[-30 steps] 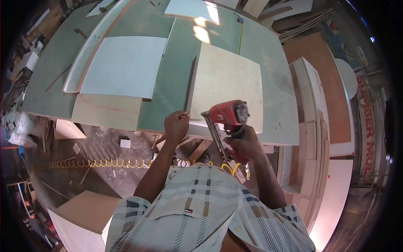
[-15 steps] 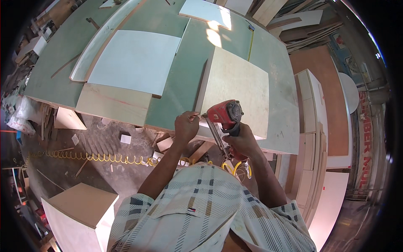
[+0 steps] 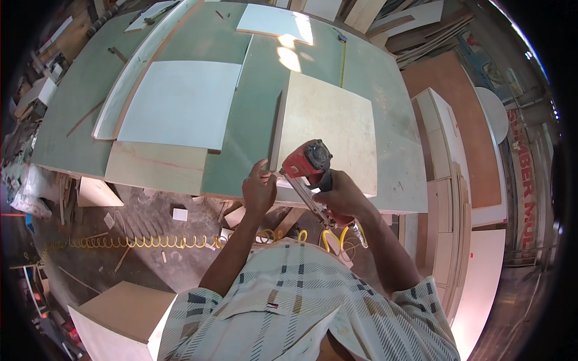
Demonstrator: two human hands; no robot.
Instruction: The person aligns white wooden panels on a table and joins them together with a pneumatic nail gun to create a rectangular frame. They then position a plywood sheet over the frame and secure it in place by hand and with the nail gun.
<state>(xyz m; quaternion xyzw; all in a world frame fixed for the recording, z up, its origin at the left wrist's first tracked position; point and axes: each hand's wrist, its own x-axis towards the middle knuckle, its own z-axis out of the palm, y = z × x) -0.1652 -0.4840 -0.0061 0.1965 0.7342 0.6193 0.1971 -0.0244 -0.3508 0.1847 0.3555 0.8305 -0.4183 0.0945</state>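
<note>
My right hand (image 3: 342,197) grips a red and black pneumatic nail gun (image 3: 307,161). The gun's nose points left at the near left corner of a pale plywood box (image 3: 334,114). Close by that corner is my left hand (image 3: 259,191), its index finger raised and its fingers apart, with nothing visible in them. Whether its fingertips touch the box edge I cannot tell. The box rests near the front edge of a green-topped worktable (image 3: 244,135). From the gun's lower end a yellow coiled air hose (image 3: 162,241) runs off to the left.
White panels (image 3: 180,102) and a bare wood board (image 3: 158,165) lie left of the box. A tape measure (image 3: 342,37) is stretched out at the far side. Cabinets (image 3: 442,144) stand on the right. Offcuts litter the floor, and a white box (image 3: 123,307) sits lower left.
My left hand's fingers have loosened from a pinch at the box corner, with the index finger now raised. The nail gun stays by that corner. The whole view has shifted slightly.
</note>
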